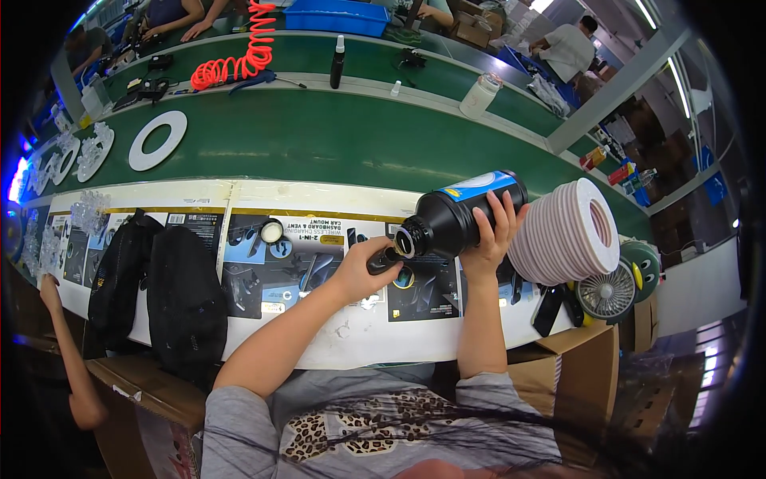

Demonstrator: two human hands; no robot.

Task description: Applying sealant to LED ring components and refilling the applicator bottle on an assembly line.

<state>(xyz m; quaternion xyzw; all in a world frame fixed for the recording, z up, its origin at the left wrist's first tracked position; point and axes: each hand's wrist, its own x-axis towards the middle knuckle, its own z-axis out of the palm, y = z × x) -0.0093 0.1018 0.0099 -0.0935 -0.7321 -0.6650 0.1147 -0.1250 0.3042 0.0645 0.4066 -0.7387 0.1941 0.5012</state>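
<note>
My right hand (496, 234) is wrapped round a large black bottle (455, 214) with a blue label. The bottle is tipped on its side, its uncapped mouth pointing left and slightly down. Right under that mouth, my left hand (363, 271) grips a small black bottle (384, 260), mostly covered by the fingers. Whether liquid runs between the two is too small to tell. A round lid (271, 231) with a pale inside lies on the printed cardboard sheet (325, 249) left of my hands.
At right stand a stack of white rings (562, 231), a small fan (606, 294) and a dark phone-like slab (547, 310). Black pouches (185, 279) lie at left. Beyond runs a green conveyor belt (303, 132) with a white ring (158, 140). Another person's arm (68, 343) reaches in at far left.
</note>
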